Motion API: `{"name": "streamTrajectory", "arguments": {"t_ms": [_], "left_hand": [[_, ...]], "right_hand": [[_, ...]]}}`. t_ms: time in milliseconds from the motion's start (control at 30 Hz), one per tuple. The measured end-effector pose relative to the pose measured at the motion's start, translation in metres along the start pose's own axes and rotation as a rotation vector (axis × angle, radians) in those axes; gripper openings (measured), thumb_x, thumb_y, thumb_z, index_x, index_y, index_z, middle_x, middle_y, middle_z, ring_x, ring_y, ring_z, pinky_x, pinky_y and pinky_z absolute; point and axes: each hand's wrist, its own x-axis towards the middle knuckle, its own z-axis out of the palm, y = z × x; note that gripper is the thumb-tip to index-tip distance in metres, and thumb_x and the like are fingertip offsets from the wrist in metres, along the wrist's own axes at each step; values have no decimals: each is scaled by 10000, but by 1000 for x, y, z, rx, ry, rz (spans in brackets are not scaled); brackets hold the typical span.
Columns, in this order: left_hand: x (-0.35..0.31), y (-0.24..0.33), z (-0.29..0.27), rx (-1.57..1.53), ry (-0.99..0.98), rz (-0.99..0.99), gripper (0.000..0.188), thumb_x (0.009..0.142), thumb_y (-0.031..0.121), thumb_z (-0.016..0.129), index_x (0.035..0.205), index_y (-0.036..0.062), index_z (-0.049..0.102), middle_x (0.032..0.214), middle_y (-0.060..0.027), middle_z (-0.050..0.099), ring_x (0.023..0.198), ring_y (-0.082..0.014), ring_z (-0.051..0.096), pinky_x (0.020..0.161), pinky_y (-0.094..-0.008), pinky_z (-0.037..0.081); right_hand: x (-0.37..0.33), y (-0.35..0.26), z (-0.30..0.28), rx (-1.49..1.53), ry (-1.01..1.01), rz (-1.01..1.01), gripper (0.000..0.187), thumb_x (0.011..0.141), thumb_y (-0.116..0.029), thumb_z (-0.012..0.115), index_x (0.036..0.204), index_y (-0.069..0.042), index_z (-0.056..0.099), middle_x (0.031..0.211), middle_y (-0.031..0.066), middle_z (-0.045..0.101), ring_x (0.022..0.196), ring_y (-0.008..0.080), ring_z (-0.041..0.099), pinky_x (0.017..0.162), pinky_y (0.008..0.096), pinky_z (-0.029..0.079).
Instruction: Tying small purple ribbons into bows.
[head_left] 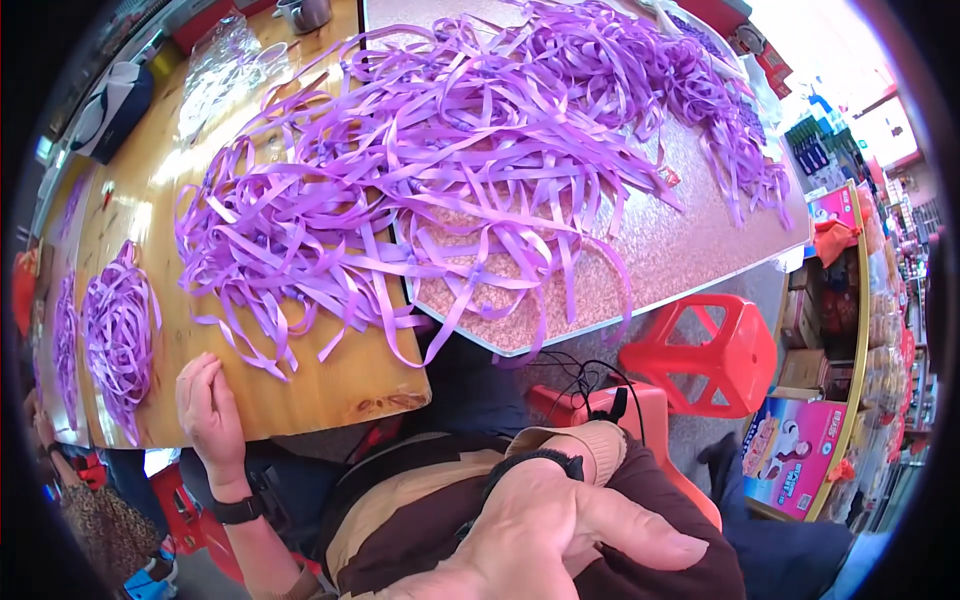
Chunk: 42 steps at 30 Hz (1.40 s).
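A big tangled heap of purple ribbon straps (440,150) lies across two tables that meet. My left hand (212,408), with a dark band at its wrist, rests at the near edge of the wooden table (345,385). Its fingers are stretched out and hold nothing. The nearest strap ends lie just beyond it. My right hand (545,525) is raised close in front of my body, clear of the tables. Its thumb sticks out to the right, apart from the rest; the other fingers run out of the lower edge. Nothing shows in it.
Tied purple bundles (120,340) lie at the far left. Clear plastic wrapping (225,75) and a grey mug (305,14) sit at the back. The speckled pink table (700,240) adjoins on the right. Beside it stand a red stool (705,355) and shelves of boxes (805,380).
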Motion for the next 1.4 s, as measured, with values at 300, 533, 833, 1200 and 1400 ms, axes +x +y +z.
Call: {"name": "streamTrajectory", "arguments": {"t_ms": [300, 533, 833, 1200, 1400], "left_hand": [[-1, -3, 4, -26, -12, 18, 120, 820, -10, 497, 919, -14, 565, 979, -127, 578, 934, -254, 551, 831, -321, 423], [-7, -9, 2, -40, -2, 32, 120, 823, 6, 496, 921, -9, 564, 977, -125, 577, 928, -250, 552, 825, -313, 424], [-9, -13, 0, -47, 69, 74, 100, 812, 5, 512, 888, -14, 576, 936, -124, 589, 888, -249, 561, 806, -311, 433], [-10, -11, -3, -126, 141, 135, 56, 766, 11, 548, 814, 4, 576, 856, -118, 600, 830, -273, 566, 746, -338, 446], [-10, -15, -3, -126, 148, 143, 62, 747, 35, 549, 802, 14, 567, 858, -113, 598, 826, -279, 564, 745, -353, 444]], "right_hand": [[-10, 0, 9, -45, -189, 71, 650, 766, -499, 572, 1053, 80, 499, 1275, 389, 150, 1163, 477, 270, 956, 491, 252], [3, 3, 35, 30, -136, 123, 580, 761, -467, 592, 992, 58, 505, 1256, 369, 177, 1093, 424, 345, 954, 441, 285], [-4, -2, 57, 34, -117, 413, 718, 714, -526, 628, 1123, 45, 481, 1286, 356, 171, 1174, 376, 319, 984, 461, 253], [-37, -10, 85, -294, 507, 491, 809, 730, -712, 431, 1201, -54, 396, 1384, 193, 180, 1260, 327, 254, 949, 423, 296], [-39, 0, 84, -335, 467, 452, 910, 747, -741, 325, 1263, 9, 324, 1385, 208, 207, 1252, 303, 278, 939, 400, 311]]}}
